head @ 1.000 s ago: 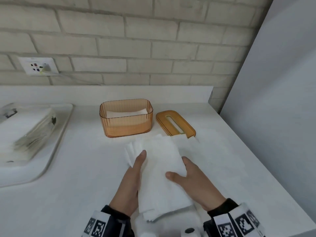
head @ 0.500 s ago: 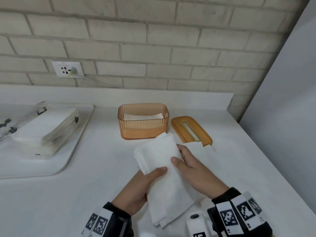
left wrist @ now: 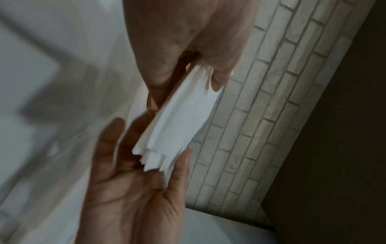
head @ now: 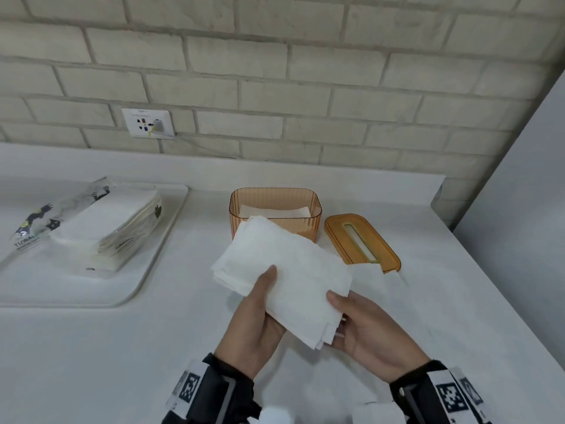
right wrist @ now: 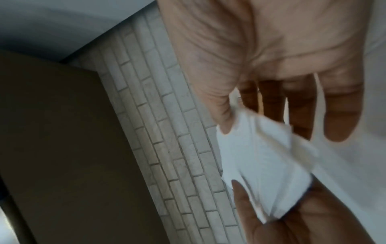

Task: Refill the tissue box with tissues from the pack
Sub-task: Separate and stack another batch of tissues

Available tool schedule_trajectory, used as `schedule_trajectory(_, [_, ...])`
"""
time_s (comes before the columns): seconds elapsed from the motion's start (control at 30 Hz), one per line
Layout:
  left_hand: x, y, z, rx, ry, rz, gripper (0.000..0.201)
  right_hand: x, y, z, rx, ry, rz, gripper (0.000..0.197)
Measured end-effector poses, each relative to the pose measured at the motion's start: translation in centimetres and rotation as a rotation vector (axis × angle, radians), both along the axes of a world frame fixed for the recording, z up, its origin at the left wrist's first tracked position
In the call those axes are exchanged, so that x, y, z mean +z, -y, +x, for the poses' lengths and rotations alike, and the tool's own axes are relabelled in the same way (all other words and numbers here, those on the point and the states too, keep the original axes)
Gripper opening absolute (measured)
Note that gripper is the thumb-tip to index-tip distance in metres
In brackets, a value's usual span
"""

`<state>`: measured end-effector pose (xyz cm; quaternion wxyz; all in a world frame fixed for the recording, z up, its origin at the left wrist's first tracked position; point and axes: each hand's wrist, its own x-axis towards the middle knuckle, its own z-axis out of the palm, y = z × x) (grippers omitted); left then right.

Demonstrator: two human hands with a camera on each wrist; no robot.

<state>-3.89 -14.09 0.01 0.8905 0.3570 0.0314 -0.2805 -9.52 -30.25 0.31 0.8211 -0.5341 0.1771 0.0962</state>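
Above white counter (head: 91, 347), both hands pinch tissue stack (head: 284, 276), long axis toward tissue box (head: 275, 209).

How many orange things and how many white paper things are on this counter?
Orange: 2, the tissue box and its lid.
White paper: 3, the tissue stack held in both hands, the tissue pack on the tray, and a loose tissue on the counter.
Total: 5
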Motion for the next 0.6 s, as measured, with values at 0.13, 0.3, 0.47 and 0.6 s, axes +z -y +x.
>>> schedule_trajectory(0.13, [0.1,-2.4,1.6,0.052,0.029,0.019,0.042,0.3,1.8,0.7,-0.054,0.037,-0.025,0.032])
schedule_trajectory(0.3, [0.4,-3.7,2.4,-0.136,0.114,0.303,0.033,-0.1,1.6,1.4,0.011,-0.023,-0.097,0.031])
schedule_trajectory(0.47, [0.4,-3.8,3.3,-0.076,0.272,0.525,0.029,0.9,1.8,2.7,-0.025,0.063,-0.464,0.033])
schedule_trajectory(0.6, [0.8,-4.8,4.5,-0.024,0.568,0.752,0.020,1.9,1.9,3.5,-0.048,0.219,-0.707,0.032])
